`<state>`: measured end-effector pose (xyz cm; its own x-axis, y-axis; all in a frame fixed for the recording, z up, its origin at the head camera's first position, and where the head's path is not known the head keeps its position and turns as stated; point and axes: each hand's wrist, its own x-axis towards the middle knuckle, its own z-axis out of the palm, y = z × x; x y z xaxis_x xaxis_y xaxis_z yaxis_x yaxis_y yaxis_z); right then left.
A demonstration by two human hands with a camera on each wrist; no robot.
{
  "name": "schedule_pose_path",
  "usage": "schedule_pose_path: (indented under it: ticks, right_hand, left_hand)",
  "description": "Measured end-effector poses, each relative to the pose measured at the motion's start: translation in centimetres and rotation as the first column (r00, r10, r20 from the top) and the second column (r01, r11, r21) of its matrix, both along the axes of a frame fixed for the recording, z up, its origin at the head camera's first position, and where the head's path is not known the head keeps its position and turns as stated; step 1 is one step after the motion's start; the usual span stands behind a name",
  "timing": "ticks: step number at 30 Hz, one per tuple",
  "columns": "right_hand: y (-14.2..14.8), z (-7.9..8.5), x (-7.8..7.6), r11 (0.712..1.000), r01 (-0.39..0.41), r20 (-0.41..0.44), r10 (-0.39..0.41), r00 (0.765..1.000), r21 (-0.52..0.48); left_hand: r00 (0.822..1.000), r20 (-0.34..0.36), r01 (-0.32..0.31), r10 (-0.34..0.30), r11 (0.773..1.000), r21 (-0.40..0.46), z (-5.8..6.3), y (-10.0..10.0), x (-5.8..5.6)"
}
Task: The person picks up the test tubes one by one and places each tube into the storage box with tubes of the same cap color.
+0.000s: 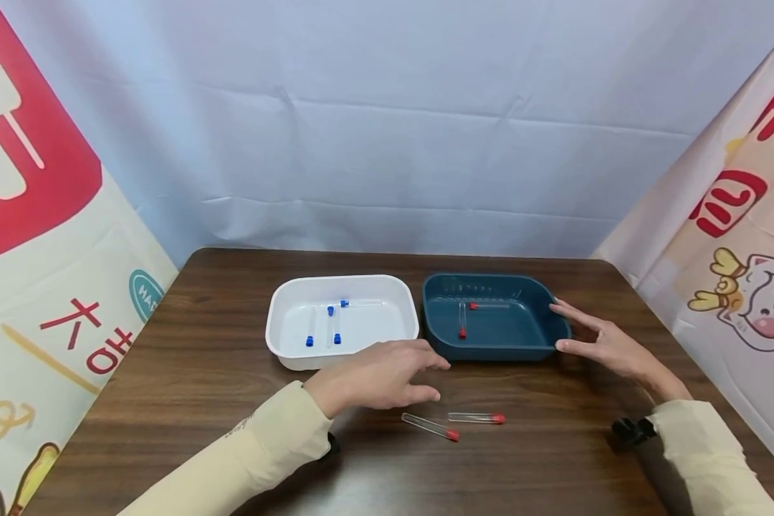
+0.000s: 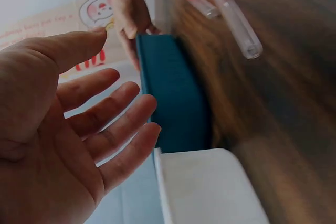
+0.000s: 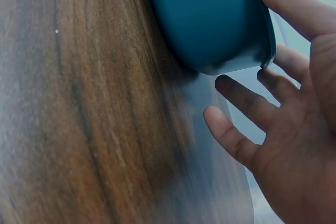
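Note:
My left hand (image 1: 387,376) hovers over the front right corner of the white tray (image 1: 297,362), fingers loosely extended and holding nothing. Below its fingers, two clear test tubes with red caps (image 1: 426,426) lie on the table. At the right end of the dark teal tray (image 1: 490,353), my right hand (image 1: 613,347) has its fingers spread, the thumb right at the rim in the right wrist view. Inside the teal tray lie two red-capped test tubes (image 1: 462,319). Several blue-capped test tubes (image 1: 333,326) lie in the white tray.
Both trays stand side by side toward the back of the brown wooden table (image 1: 187,423). A pale cloth (image 1: 387,158) hangs behind the table, with printed cloths (image 1: 742,287) at the sides.

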<state>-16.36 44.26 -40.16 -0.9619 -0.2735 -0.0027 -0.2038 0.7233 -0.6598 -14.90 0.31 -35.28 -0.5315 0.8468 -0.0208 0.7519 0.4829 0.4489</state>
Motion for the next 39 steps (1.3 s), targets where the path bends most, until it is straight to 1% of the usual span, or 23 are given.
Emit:
schedule_pose_path:
  ticks: [2, 5, 11, 14, 17, 23, 31, 39]
  right_hand:
    - [0.1, 0.0, 0.1, 1.000, 0.004, 0.002, -0.004, 1.000, 0.002]
    - [0.1, 0.0, 0.3, 1.000, 0.003, 0.003, -0.003, 1.000, 0.001]
    - [0.2, -0.3, 0.3, 1.000, 0.000, 0.014, 0.000, 1.000, -0.015]
    - [0.1, -0.3, 0.2, 1.000, 0.001, 0.014, -0.001, 1.000, -0.014]
    - [0.1, -0.2, 0.2, 1.000, 0.003, 0.010, -0.003, 1.000, -0.011]
    - [0.1, 0.0, 0.1, 1.000, 0.001, 0.007, -0.001, 1.000, -0.009]
    - [-0.1, 0.1, 0.1, 1.000, -0.009, 0.007, 0.009, 1.000, -0.018]
    - [-0.1, 0.2, 0.2, 0.999, -0.006, 0.017, 0.006, 1.000, -0.033]
  left_hand:
    - [1.000, 0.010, -0.007, 0.007, 1.000, -0.004, -0.4, -0.1, 0.3]
    - [1.000, 0.007, -0.017, 0.017, 1.000, -0.007, -1.1, -0.4, 0.7]
    - [0.999, -0.040, -0.011, 0.011, 1.000, -0.011, -2.4, -0.8, 1.2]
    - [0.998, -0.052, -0.026, 0.025, 0.999, -0.022, -2.9, -0.8, 1.3]
    - [0.998, -0.059, -0.036, 0.034, 0.999, -0.032, -3.2, -0.8, 1.4]
    - [0.998, -0.047, -0.050, 0.048, 0.997, -0.051, -3.8, -0.5, 1.4]
    - [0.996, -0.078, -0.056, 0.049, 0.994, -0.094, -4.4, -0.3, 1.6]
    - [0.995, -0.072, -0.072, 0.065, 0.992, -0.104, -4.9, 0.0, 1.6]
